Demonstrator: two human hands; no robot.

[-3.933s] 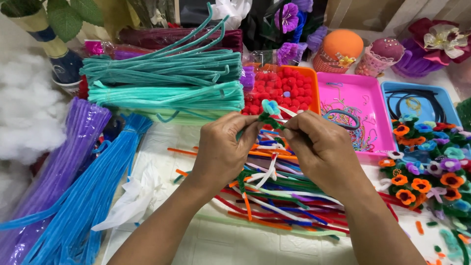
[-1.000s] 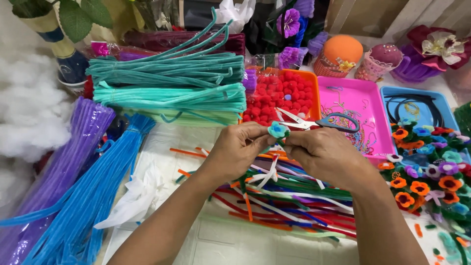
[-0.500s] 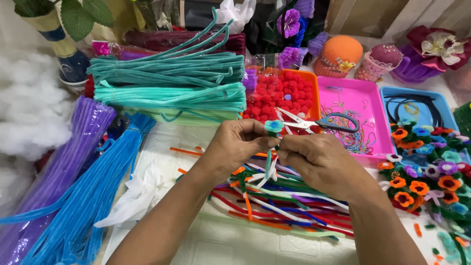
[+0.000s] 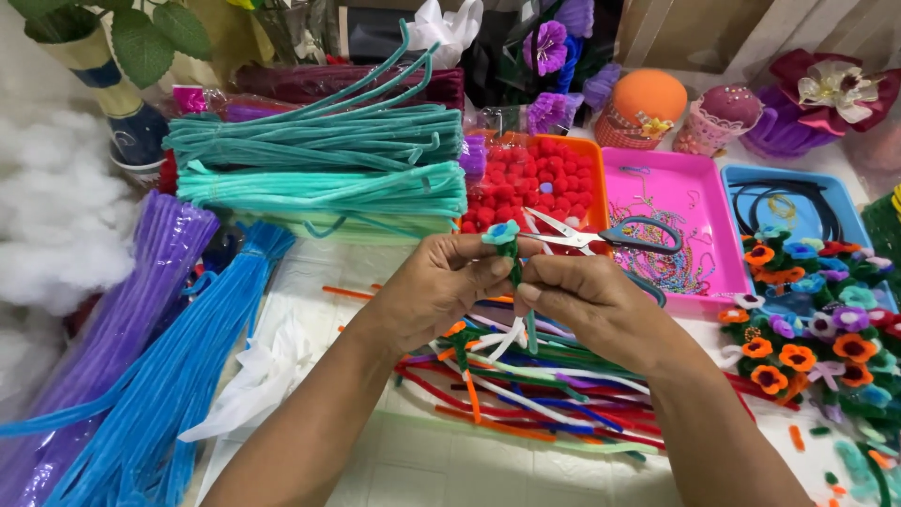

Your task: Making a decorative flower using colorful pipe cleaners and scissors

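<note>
Between both hands I hold a small pipe-cleaner flower [image 4: 501, 232], a light blue bloom on a dark green stem. My left hand [image 4: 436, 286] pinches the stem just under the bloom. My right hand [image 4: 587, 305] grips the stem lower down, and a green tail hangs below my fingers. Under my hands lies a loose pile of cut pipe cleaners [image 4: 526, 380] in red, green, white, orange and blue. Grey-handled scissors [image 4: 601, 238] rest behind my hands, across the edges of the orange tray and the pink tray.
Teal and mint pipe-cleaner bundles [image 4: 319, 164] are stacked at the back, purple and blue bundles [image 4: 141, 347] at left. An orange tray of red pom-poms [image 4: 540, 178], a pink tray [image 4: 690, 202] and a blue tray [image 4: 793, 202] stand behind. Finished flowers [image 4: 817, 319] lie at right.
The flower has gone from facing me to standing upright and shifted slightly left. My right hand has slid down the stem. Earlier still, the scissors were not on the trays.
</note>
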